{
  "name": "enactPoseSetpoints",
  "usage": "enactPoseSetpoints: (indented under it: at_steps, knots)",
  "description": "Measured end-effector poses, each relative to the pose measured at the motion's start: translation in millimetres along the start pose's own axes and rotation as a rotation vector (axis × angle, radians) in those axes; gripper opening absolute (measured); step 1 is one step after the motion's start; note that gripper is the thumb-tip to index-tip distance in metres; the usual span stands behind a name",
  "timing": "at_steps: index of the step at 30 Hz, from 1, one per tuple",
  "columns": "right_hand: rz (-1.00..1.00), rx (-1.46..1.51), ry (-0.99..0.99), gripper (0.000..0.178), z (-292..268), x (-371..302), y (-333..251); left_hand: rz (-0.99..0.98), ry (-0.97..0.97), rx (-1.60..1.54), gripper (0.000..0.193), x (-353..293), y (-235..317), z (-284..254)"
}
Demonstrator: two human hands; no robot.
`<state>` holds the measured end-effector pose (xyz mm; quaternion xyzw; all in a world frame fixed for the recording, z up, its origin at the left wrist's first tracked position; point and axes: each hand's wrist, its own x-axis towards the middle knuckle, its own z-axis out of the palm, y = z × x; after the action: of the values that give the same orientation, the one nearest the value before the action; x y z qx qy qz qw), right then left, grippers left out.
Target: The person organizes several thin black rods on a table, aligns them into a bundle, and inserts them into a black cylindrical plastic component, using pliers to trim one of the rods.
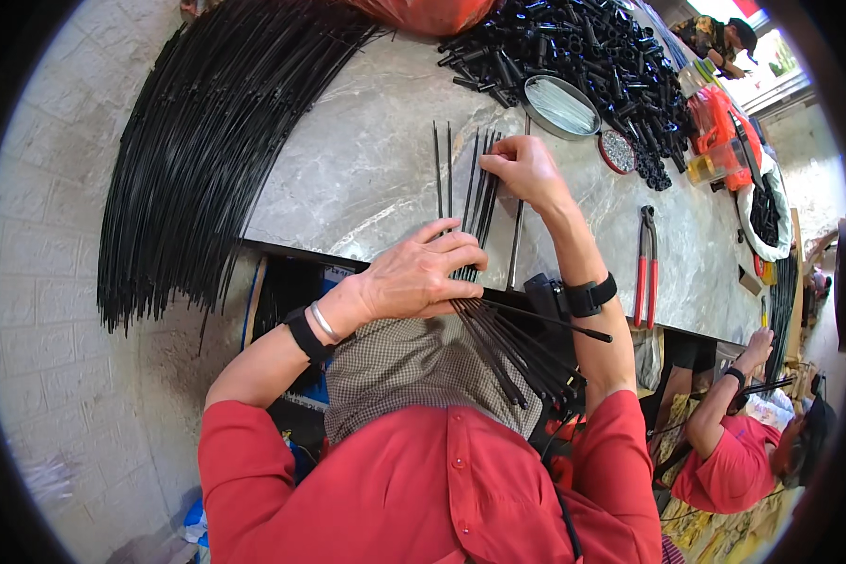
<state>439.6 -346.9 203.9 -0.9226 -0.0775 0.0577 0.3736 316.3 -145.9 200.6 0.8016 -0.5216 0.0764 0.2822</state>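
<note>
My left hand (425, 271) is wrapped round a loose bundle of thin black rods (522, 352), held across the near edge of the table above my lap. The rods' lower ends fan out to the lower right, and their upper ends lie over the tabletop. Beyond it, my right hand (528, 172) pinches at the upper tip of the bundle, thumb against fingers; how many rods it grips is hidden. Two rods stand apart to the left of the others. Just right of the bundle lies a thin metal rod (516, 246).
A thick heap of long black rods (207, 141) hangs over the table's left edge. Black tubular parts (583, 56), a round tin of clear strips (562, 106) and a red dish (618, 150) sit at the back. Red-handled pincers (646, 268) lie right; a co-worker (738, 451) sits beyond.
</note>
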Motion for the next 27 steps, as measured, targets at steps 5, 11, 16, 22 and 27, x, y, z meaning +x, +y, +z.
enactPoseSetpoints:
  at_steps: [5, 11, 16, 22, 27]
  knots:
    - [-0.074, 0.072, 0.035, 0.029, 4, -1, -5, 0.009, -0.008, 0.029, 0.023, -1, -1, 1]
    - [-0.065, -0.042, 0.034, 0.03, 5, -1, -15, 0.01, 0.002, 0.023, 0.021, 1, -3, 0]
    - [-0.048, -0.088, 0.028, 0.032, 3, -2, -16, -0.003, 0.018, 0.016, 0.02, 2, -3, 2]
    - [-0.101, -0.226, 0.158, 0.033, 12, -13, -17, -0.01, -0.005, 0.029, 0.019, 4, -1, 0]
    - [-0.15, 0.199, 0.168, 0.03, 5, -19, -6, -0.049, -0.073, -0.013, 0.018, 9, 1, -2]
